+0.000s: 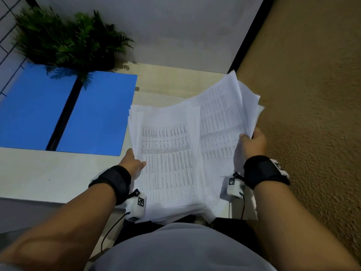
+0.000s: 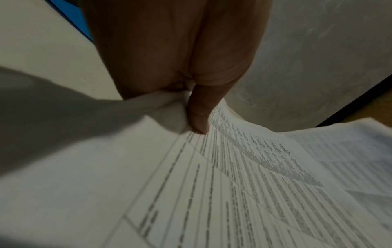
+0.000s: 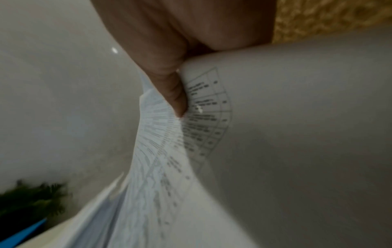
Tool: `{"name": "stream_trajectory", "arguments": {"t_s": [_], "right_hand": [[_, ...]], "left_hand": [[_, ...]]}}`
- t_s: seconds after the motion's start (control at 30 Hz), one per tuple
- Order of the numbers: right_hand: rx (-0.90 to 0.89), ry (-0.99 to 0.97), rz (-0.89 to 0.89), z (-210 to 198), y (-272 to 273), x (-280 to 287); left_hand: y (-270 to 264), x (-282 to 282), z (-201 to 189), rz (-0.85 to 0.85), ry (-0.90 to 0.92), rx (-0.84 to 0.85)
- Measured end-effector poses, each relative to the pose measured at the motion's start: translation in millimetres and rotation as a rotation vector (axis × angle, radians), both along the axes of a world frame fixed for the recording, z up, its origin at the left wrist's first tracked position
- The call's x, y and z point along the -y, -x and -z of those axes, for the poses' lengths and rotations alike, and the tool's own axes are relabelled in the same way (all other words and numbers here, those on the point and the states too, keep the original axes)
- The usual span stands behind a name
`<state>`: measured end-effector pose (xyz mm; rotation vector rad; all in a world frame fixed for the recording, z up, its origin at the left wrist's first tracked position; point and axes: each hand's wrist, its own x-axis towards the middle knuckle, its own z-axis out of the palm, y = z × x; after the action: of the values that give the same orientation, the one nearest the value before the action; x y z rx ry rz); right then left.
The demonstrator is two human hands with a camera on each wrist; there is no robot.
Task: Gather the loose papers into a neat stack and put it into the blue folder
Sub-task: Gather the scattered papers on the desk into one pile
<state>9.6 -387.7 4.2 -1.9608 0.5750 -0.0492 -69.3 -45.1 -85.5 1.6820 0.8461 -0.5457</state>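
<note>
1. Both arms reached out from the body, each with a black wrist band.
2. The left hand (image 1: 132, 162) held the papers (image 1: 175, 153) at their left edge. In the left wrist view its thumb (image 2: 198, 114) pressed down on the top sheet, so it was pinching the pile.
3. The right hand (image 1: 254, 141) held the right side of the papers. Its thumb (image 3: 176, 97) pinched a bunch of sheets and lifted them up, so they curled and fanned out.
4. The papers were not neat yet. Their edges stuck out at the far right and at the near end. The low part of the pile seemed to rest on the desk (image 1: 39, 173), right in front of the person.
5. The folder (image 1: 93, 114) lay open and flat on the desk, to the left of the papers and a bit farther away. Its right edge was just beside the left edge of the pile. A fern (image 1: 68, 40) hung over its far end.
6. The long side of the papers ran away from the person, the same way as the folder's black middle strip.
7. The left hand was the nearer one to the folder. I think the pile must first be squared up, then slid or carried left onto the folder.
8. Loose sheets could slip out if the grip got weak.
</note>
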Motion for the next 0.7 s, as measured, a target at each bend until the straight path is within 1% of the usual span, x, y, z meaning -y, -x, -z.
{"name": "stream_trajectory", "arguments": {"t_s": [0.1, 0.2, 0.27, 0.33, 0.43, 0.5, 0.53, 0.6, 0.7], "right_hand": [[0.128, 0.191, 0.000, -43.7, -8.3, 2.5], [0.351, 0.313, 0.044, -90.2, -17.1, 8.5], [0.488, 0.300, 0.087, -115.4, -21.5, 8.7], [0.548, 0.254, 0.079, -131.4, -21.8, 3.3], [0.546, 0.193, 0.005, -136.0, -16.1, -10.8], [0.568, 0.120, -0.023, -127.5, -15.8, -21.7], [0.543, 0.099, -0.059, -119.6, -17.2, -27.7], [0.410, 0.074, -0.171, -99.3, -20.4, -41.3], [0.199, 0.084, -0.388, -66.3, -16.1, -68.3]], "left_hand": [[-0.1, -2.2, 1.4, 0.013, -0.001, 0.000], [0.2, -3.8, 0.6, 0.038, -0.002, 0.014], [2.5, -3.4, -2.2, 0.049, 0.031, 0.070], [6.4, -2.1, -8.9, 0.020, 0.104, 0.153], [10.1, 0.2, -21.5, -0.003, 0.188, 0.189], [9.6, 2.2, -30.7, -0.012, 0.264, 0.208], [8.0, 4.0, -35.7, -0.020, 0.294, 0.219], [3.0, 9.3, -48.3, -0.014, 0.323, 0.193], [-0.3, 12.0, -51.6, -0.024, 0.396, 0.133]]}}
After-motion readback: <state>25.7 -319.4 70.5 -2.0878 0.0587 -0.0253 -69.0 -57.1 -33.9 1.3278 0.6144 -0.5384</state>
